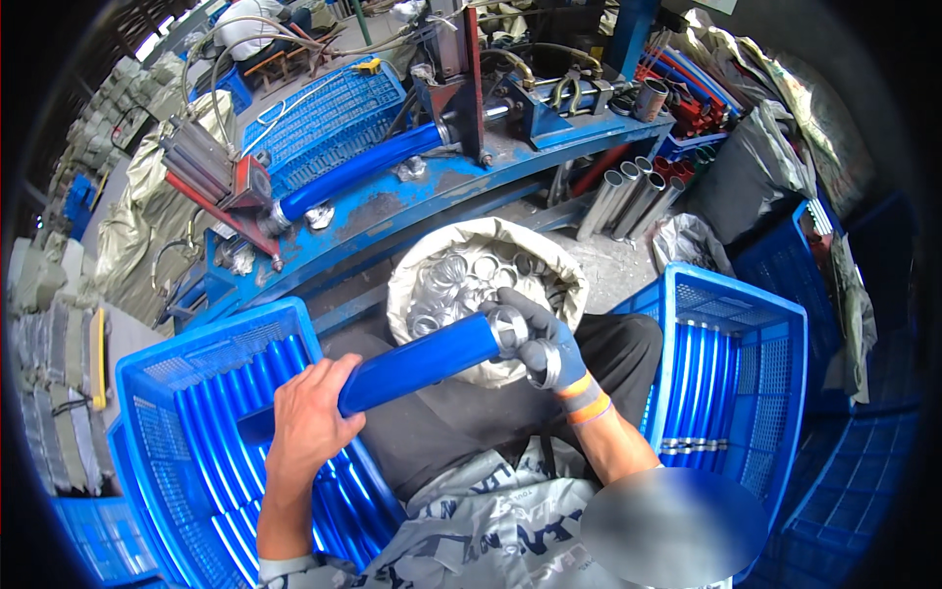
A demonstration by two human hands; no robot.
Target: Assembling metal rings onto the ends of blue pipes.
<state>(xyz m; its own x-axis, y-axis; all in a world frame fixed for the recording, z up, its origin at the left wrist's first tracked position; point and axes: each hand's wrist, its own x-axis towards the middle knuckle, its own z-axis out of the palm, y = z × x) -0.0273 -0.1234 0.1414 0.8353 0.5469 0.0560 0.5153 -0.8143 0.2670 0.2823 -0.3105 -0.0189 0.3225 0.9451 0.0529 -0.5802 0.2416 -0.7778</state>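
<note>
My bare left hand [312, 410] is wrapped round a glossy blue tube [422, 365], which slants up to the right across my lap. At the tube's upper right end sits a silver metal ring [508, 328], pinched by the fingers of my right hand [551, 339] in a grey glove with an orange-edged cuff. A second silver ring [542, 363] is tucked in the right hand's lower fingers. Just beyond, a pale sack [407, 280] with its rim rolled down holds many loose silver rings [453, 278]. Whether the ring is fully seated on the tube I cannot tell.
Blue crates flank me: the left crate [137, 368] holds plain blue tubes, the right crate [797, 344] tubes with silver ends. Ahead stands a blue metal bench [358, 231] with a clamped blue tube [363, 173]. Bare metal tubes [628, 196] stand beneath its right end.
</note>
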